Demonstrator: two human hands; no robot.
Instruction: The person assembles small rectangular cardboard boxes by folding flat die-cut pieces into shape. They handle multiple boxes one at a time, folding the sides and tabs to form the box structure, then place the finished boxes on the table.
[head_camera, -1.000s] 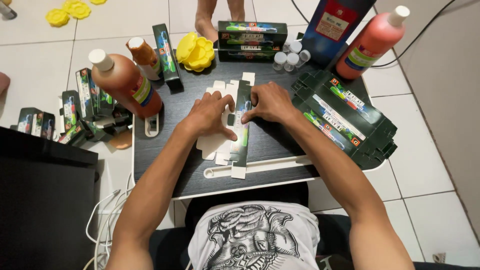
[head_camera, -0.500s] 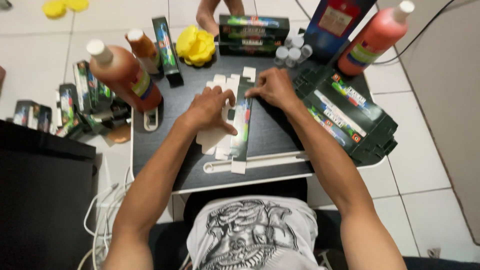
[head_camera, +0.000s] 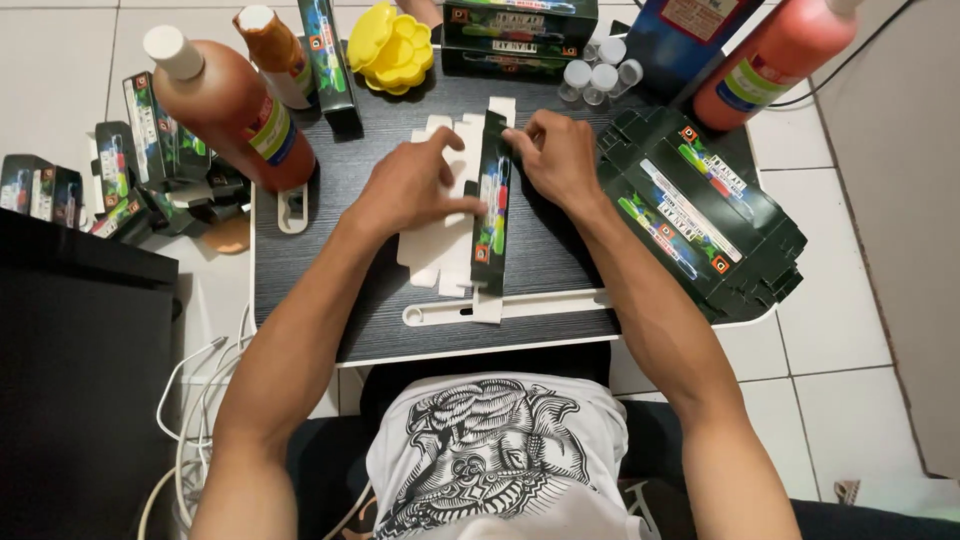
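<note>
A flat cardboard carton blank (head_camera: 489, 215), dark printed on one side and white inside, lies partly folded in the middle of a small black lap table (head_camera: 400, 320). My left hand (head_camera: 415, 185) presses its white left half down, thumb against the printed fold. My right hand (head_camera: 555, 155) pinches the upper end of the raised printed panel. A stack of unfolded dark printed blanks (head_camera: 700, 215) rests at the table's right edge, just beyond my right forearm.
Two tall orange-brown paint bottles (head_camera: 240, 110) stand at the left rear, a red bottle (head_camera: 770, 60) and a blue one (head_camera: 685, 35) at the right rear. A yellow plastic piece (head_camera: 395, 45), small clear vials (head_camera: 595, 70) and finished boxes (head_camera: 520, 30) lie at the back. More boxes (head_camera: 130, 170) lie on the floor, left.
Both hands stay on the blank; my right hand has shifted slightly toward the panel's top end and the printed strip stands more folded over. The camera has tilted a little.
</note>
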